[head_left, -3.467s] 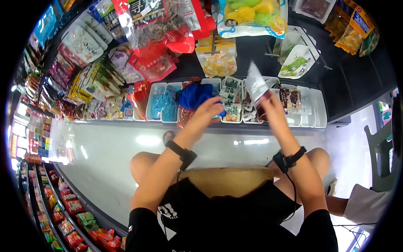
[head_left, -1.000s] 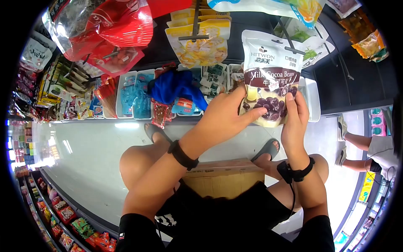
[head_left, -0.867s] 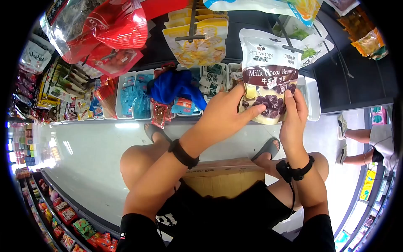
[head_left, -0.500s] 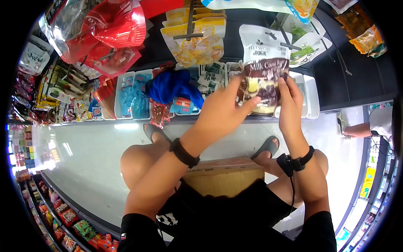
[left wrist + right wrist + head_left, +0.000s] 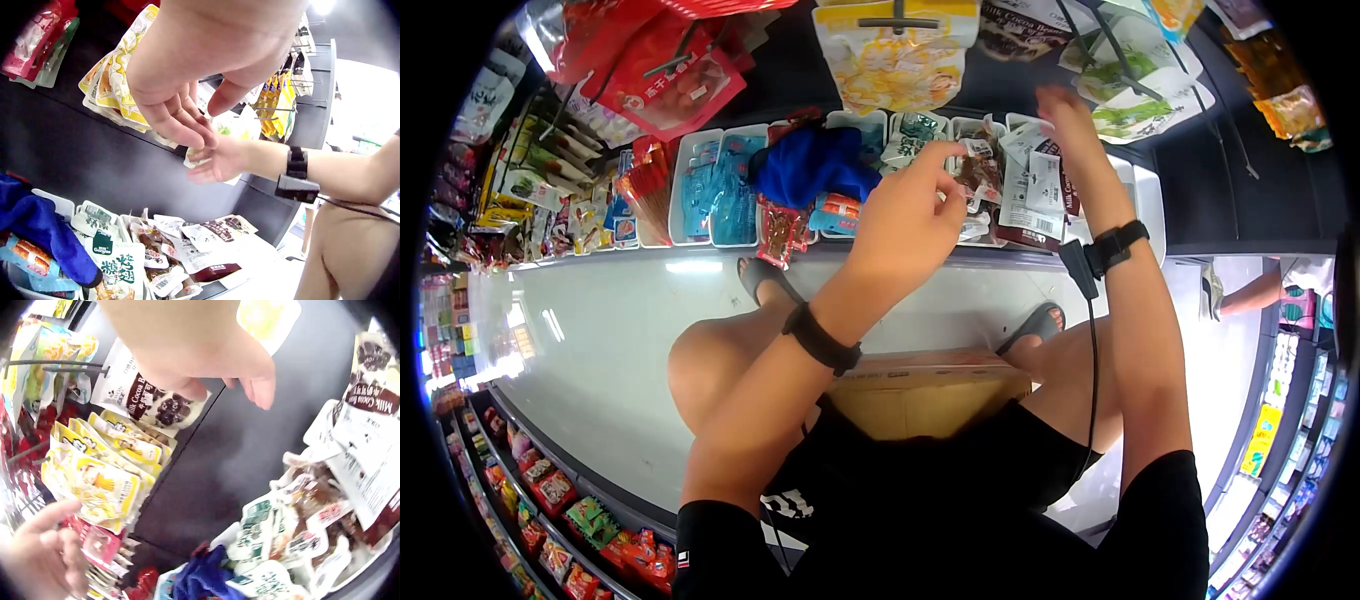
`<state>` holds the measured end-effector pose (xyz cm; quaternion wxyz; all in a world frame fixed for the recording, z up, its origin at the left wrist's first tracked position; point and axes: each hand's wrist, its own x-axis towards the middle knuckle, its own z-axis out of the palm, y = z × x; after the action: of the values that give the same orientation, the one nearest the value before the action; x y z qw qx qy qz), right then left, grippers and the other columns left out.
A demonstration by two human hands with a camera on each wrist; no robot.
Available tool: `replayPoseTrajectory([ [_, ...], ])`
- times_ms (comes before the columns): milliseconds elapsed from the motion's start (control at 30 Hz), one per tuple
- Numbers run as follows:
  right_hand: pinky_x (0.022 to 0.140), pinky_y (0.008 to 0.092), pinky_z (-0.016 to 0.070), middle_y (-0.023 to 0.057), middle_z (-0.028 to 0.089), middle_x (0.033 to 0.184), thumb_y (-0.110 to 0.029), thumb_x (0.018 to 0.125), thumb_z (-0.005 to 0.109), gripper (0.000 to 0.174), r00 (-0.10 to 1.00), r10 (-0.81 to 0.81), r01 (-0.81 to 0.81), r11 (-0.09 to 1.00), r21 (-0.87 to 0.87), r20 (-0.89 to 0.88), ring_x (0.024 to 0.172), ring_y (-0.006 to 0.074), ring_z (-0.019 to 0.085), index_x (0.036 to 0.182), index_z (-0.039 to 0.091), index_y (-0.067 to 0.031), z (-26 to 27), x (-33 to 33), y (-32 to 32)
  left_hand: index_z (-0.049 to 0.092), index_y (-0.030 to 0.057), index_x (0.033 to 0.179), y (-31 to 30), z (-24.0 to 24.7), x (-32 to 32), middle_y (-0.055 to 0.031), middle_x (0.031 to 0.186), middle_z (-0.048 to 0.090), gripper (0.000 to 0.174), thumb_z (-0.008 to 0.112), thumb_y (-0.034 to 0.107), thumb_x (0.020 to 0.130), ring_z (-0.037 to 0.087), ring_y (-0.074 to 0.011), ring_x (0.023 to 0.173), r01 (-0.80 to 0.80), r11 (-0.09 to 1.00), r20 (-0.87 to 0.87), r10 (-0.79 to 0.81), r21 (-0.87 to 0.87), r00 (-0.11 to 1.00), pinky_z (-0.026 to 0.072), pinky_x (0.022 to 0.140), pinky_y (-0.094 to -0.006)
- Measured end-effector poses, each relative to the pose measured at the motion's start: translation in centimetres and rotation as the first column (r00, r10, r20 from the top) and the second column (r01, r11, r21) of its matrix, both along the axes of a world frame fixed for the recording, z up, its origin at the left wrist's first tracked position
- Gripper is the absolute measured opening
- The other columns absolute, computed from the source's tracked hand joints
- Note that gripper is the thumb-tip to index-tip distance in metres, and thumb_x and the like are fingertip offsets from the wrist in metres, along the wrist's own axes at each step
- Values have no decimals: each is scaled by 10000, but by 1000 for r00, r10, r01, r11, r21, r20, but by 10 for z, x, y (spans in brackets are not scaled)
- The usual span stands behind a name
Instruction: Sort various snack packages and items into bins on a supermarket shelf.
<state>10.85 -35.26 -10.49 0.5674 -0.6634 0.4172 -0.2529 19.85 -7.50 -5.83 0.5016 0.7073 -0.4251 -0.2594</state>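
A brown and white Milk Cocoa Beans bag (image 5: pixel 1020 22) hangs on the dark back wall beside the yellow snack bags (image 5: pixel 895 50); the right wrist view shows the hanging cocoa bag (image 5: pixel 153 394) just beyond my fingers. My right hand (image 5: pixel 1062 105) is raised in front of it, fingers straight, holding nothing. My left hand (image 5: pixel 915 200) hovers lower, over the small packets in the white trays (image 5: pixel 1145 215), fingers loosely bent and empty. More cocoa bags (image 5: pixel 1040 190) lie in a tray under my right forearm.
A blue cloth (image 5: pixel 815 165) lies across the trays to the left. Red snack bags (image 5: pixel 665 70) hang at the upper left. A cardboard box (image 5: pixel 930 390) rests on my lap. Another person's leg (image 5: pixel 1260 290) shows at the right, and shelves (image 5: pixel 550 490) line the floor's far side.
Both hands held the cocoa bag a moment ago; they have let it go and it hangs up on the wall. My right hand rose, my left hand dropped back.
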Motion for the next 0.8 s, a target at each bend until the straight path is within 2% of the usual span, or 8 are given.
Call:
replayPoseTrajectory([
  [267, 933, 429, 501, 243, 649, 1239, -287, 843, 670, 668, 849, 110, -178, 981, -83, -517, 1157, 340, 633, 1417, 503, 10, -95, -95, -52, 625, 29, 1222, 3, 8, 18, -100, 688, 607, 267, 539, 61, 971, 610, -162, 627, -24, 999, 26, 23, 26, 999, 499, 618, -322],
  [333, 946, 406, 528, 296, 651, 1211, -306, 835, 690, 681, 501, -460, -374, 649, -663, -733, 1130, 403, 657, 1404, 486, 8, -104, -119, -46, 627, 34, 1219, 5, 4, 17, -97, 654, 584, 264, 531, 57, 975, 597, -158, 597, -16, 999, 47, 15, 33, 999, 479, 594, -324],
  [367, 946, 406, 528, 296, 651, 1211, -306, 835, 690, 681, 499, -461, -375, 649, -662, -734, 1130, 403, 657, 1404, 486, 8, -107, -128, -49, 630, 39, 1217, 6, 2, 17, -93, 621, 561, 262, 523, 52, 978, 585, -155, 567, -9, 999, 71, 6, 43, 997, 460, 569, -325],
  [433, 962, 416, 536, 315, 658, 1192, -290, 808, 738, 689, 616, -363, -65, 861, -505, -699, 1144, 450, 648, 1356, 480, 40, -110, -143, -57, 632, 42, 1214, 9, 1, 13, -89, 618, 567, 263, 529, 58, 973, 577, -150, 556, -6, 998, 54, 2, 70, 999, 456, 559, -323],
  [600, 903, 422, 557, 225, 674, 1158, -84, 807, 731, 567, 771, -334, 96, 903, -419, -543, 1035, 345, 697, 1290, 496, 96, -133, -173, -84, 638, 48, 1204, 9, -10, 1, -100, 639, 619, 273, 555, 73, 945, 589, -178, 542, 22, 995, 76, -30, 96, 997, 472, 558, -336],
  [667, 888, 438, 565, 195, 677, 1123, -27, 820, 683, 480, 913, -195, 287, 931, 225, -359, 1024, 307, 704, 1259, 526, 84, -100, -168, -67, 637, 44, 1202, 5, -17, -3, -120, 677, 662, 289, 573, 83, 923, 616, -223, 556, 64, 992, 130, -78, 110, 988, 480, 562, -358],
  [700, 833, 433, 579, 179, 678, 1070, 0, 832, 649, 380, 975, -218, 207, 842, 499, -37, 957, 285, 703, 1199, 565, 48, -90, -166, -52, 634, 43, 1205, 3, -20, -6, -133, 712, 682, 293, 584, 98, 921, 637, -255, 585, 82, 992, 109, -93, 96, 990, 479, 570, -370],
  [800, 739, 357, 568, 146, 685, 949, -53, 909, 630, 166, 966, -256, 160, 716, 679, 43, 810, 253, 674, 1059, 589, 3, -58, -158, -18, 642, 37, 1188, -1, -27, -12, -133, 726, 686, 278, 595, 107, 924, 637, -245, 588, 125, 983, 86, -137, 133, 987, 486, 575, -362],
])
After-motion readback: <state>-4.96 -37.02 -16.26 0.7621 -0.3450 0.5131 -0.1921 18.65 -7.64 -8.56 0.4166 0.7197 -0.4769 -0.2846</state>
